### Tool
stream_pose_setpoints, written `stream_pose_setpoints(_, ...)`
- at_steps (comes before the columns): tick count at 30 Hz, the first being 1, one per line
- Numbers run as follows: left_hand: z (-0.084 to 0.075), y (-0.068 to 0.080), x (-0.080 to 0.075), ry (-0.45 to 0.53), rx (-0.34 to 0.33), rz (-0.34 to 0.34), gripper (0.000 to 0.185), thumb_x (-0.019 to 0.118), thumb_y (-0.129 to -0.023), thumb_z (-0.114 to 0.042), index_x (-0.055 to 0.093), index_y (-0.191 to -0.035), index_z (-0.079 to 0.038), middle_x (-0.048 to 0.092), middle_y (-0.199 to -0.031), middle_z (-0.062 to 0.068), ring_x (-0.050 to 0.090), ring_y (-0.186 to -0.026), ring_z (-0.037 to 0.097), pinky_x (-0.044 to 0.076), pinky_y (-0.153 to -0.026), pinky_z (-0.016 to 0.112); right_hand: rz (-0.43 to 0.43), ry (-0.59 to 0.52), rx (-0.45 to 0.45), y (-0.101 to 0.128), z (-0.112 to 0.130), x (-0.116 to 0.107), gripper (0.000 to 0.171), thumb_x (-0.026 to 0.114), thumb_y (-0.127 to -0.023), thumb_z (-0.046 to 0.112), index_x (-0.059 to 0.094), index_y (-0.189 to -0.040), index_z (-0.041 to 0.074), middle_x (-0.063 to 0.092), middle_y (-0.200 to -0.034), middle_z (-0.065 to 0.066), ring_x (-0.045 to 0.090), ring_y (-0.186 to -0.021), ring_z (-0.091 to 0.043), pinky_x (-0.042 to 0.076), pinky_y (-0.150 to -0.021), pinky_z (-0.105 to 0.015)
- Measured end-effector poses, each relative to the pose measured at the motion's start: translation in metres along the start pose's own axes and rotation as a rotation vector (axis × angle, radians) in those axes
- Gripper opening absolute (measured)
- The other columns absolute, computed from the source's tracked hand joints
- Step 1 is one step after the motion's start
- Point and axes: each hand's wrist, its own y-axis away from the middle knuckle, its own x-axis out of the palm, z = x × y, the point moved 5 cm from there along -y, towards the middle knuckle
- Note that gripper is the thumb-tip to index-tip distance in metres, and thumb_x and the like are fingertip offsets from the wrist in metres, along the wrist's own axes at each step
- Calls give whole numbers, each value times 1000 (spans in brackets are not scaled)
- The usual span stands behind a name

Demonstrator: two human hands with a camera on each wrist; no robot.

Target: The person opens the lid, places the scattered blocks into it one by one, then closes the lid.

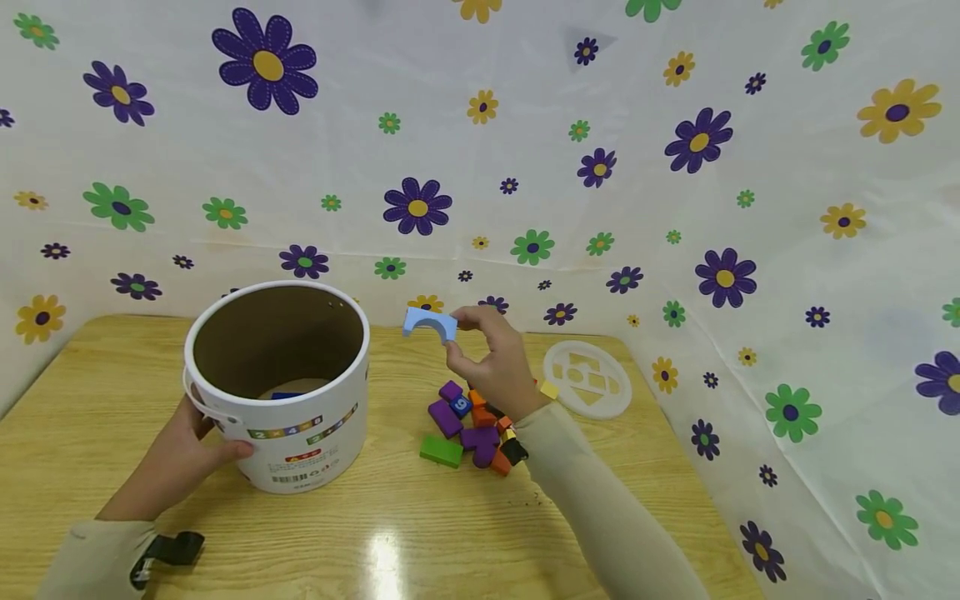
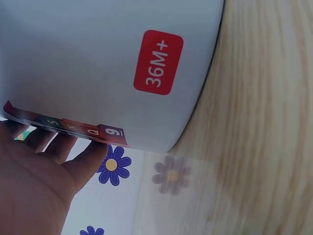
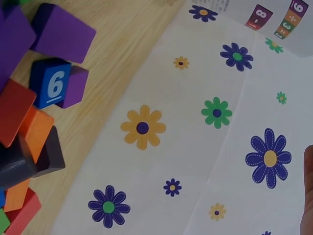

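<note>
My right hand (image 1: 498, 367) pinches a light blue arch block (image 1: 417, 317) between thumb and fingertips, raised above the table to the right of the bucket. In the right wrist view only a sliver of that hand (image 3: 308, 196) shows at the right edge, and the block is out of sight. A large white bucket (image 1: 330, 454) with printed numbers stands at the left. My left hand (image 1: 176, 454) rests against its left side, thumb toward the front, under the white handle (image 1: 217, 412). In the left wrist view, nearly straight fingers (image 2: 88, 159) touch the bucket wall.
Below my right forearm lies a pile of coloured blocks, including a green block (image 1: 441, 451), purple blocks (image 1: 446, 419) and a blue number cube (image 3: 51, 82). A white disc with cut-out shapes (image 1: 625, 398) lies behind at the right. Something blue (image 1: 287, 395) lies inside the bucket.
</note>
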Motion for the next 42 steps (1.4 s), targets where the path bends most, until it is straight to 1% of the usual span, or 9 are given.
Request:
stream_pose_setpoints(5,-1,-1,0,1,-2,3,105,78,-95,-21,2,-166,-31,24,-162,23,24,-144,58,20,-111,81,14,-29,-11,-5,6,9,31,74,-87,-1,67,-117,3,69,-115,-11,66,-106,-26,57,-97,-37)
stream_pose_setpoints(11,-2,-1,1,-1,-6,5,104,78,-95,-27,1,-165,-34,22,-163,23,23,-145,57,21,-111,81,16,-44,-38,-11,13,20,30,74,-87,-3,66,-116,0,69,-113,-14,67,-105,-27,58,-97,-36)
stream_pose_setpoints(15,-2,-1,1,-8,2,2,103,78,-95,-31,2,-165,-33,24,-162,22,25,-144,56,22,-110,81,15,-34,-52,-14,19,26,30,75,-86,-2,65,-115,-2,69,-112,-15,67,-105,-27,57,-98,-34)
stream_pose_setpoints(18,-3,-1,1,-9,12,2,102,78,-95,-31,4,-166,-32,26,-162,21,26,-144,55,23,-110,81,25,-35,-61,-17,23,32,31,75,-87,0,65,-116,-2,69,-113,-15,66,-106,-26,56,-100,-32)
stream_pose_setpoints(24,-4,0,2,-9,19,4,101,77,-96,-30,4,-166,-31,26,-161,21,27,-143,54,23,-110,80,56,-39,-68,-21,30,44,30,74,-89,2,65,-117,-1,68,-114,-13,65,-108,-23,54,-101,-29)
stream_pose_setpoints(32,-4,-1,1,5,22,6,101,77,-95,-30,5,-166,-32,26,-161,20,27,-143,53,23,-111,80,100,-52,-108,-28,39,55,31,74,-89,2,65,-119,-1,68,-115,-12,63,-109,-22,52,-103,-27)
stream_pose_setpoints(39,-4,0,1,2,20,2,100,77,-96,-28,5,-166,-31,26,-161,21,27,-143,54,22,-110,80,136,-88,-94,-35,48,64,32,75,-91,3,65,-121,-1,67,-119,-12,64,-113,-21,52,-104,-25)
stream_pose_setpoints(42,-4,0,2,1,23,0,98,77,-96,-28,7,-165,-31,27,-160,20,27,-143,51,23,-111,80,167,-97,-92,-38,53,69,32,75,-92,4,64,-122,-1,67,-119,-12,64,-113,-19,52,-104,-23)
